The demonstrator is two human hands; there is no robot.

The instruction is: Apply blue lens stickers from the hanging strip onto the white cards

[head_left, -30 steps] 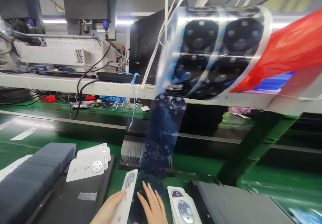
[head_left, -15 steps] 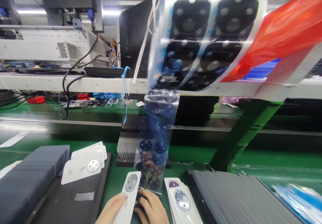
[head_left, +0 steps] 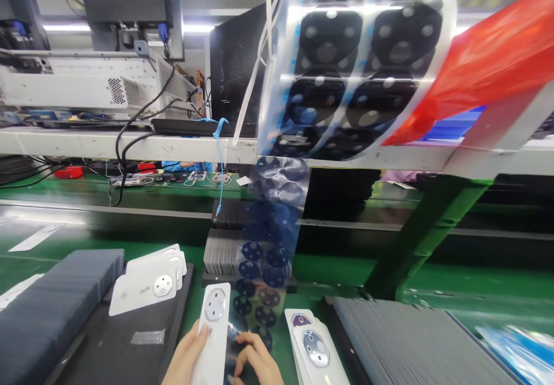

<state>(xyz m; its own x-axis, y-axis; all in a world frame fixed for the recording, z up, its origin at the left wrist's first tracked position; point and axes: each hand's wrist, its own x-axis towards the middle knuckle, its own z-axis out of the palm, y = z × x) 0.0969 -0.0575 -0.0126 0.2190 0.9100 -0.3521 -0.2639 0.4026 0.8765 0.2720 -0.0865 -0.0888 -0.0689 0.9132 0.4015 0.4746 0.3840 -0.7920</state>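
Note:
My left hand (head_left: 184, 359) grips a white phone back cover (head_left: 213, 327) with a round camera cutout, held upright at the bottom centre. Beside it my right hand (head_left: 255, 363) has its fingers curled in a pinch on the lower end of a clear film strip (head_left: 270, 240) of dark round lens stickers. That strip hangs down from a large roll (head_left: 359, 73) overhead. A finished white cover with a lens fitted (head_left: 314, 347) lies just right of my right hand.
A stack of white covers (head_left: 149, 278) lies on a black tray (head_left: 125, 350) at left, next to a grey foam stack (head_left: 47, 310). More grey sheets (head_left: 411, 344) sit at right. A green belt (head_left: 130, 197), a shelf with cables and a red bag (head_left: 489, 62) are behind.
The view tilted down and steadied. My left hand raised the white cover a little. My right hand went from fingers spread to a pinch on the strip's end.

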